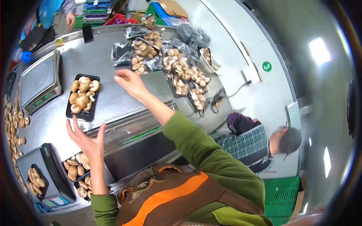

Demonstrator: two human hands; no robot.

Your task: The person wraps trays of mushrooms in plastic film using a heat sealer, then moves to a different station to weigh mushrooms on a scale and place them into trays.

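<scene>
A black tray of mushrooms (82, 96) lies on the steel table in front of me. Just below its near edge is my left hand (88, 141), fingers spread and nothing in them. My right hand (132, 85) hovers over the table to the right of the tray, fingers loosely bent and parted, with nothing visible between them. Beyond it is a pile of packed mushroom trays (177, 64), some with clear film. Below my left hand, more mushroom trays (76, 169) sit close to my forearm.
A flat scale (39, 81) stands at the left; a second scale (49, 177) at lower left bears a small mushroom tray. Loose mushrooms (13, 128) line the left edge. A phone (88, 34) lies at the back. Another person (250, 147) is at right; a co-worker's hand (70, 19) shows at top left.
</scene>
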